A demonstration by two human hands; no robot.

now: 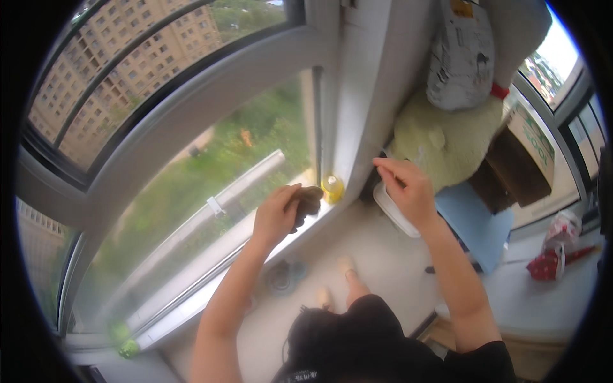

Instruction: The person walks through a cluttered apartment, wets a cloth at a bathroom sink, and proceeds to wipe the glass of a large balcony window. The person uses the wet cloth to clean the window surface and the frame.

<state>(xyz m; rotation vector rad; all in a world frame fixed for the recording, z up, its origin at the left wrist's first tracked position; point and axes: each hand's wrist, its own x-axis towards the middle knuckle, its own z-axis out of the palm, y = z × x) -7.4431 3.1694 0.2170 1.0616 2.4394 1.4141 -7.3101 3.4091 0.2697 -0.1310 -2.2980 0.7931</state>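
Observation:
My left hand (275, 218) grips a crumpled dark brown cloth (306, 203) just above the window sill (292, 234). Close beyond the cloth, a yellow bottle (332, 189) with a pale top stands on the sill by the frame corner. My right hand (407, 189) is raised to the right of the wall edge, thumb and forefinger brought together. A faint pale streak shows near those fingertips, too blurred to tell whether anything is pinched. Partly behind that hand lies a white shallow tray or lid (393, 210).
A white printed sack (462, 57) rests on a yellow-green covered bundle (445, 134). Beside it are a dark brown box (517, 167) and a light-blue panel (474, 225). Wrapped red items (550, 263) lie on a white surface at right. A green object (128, 348) sits at the sill's near end.

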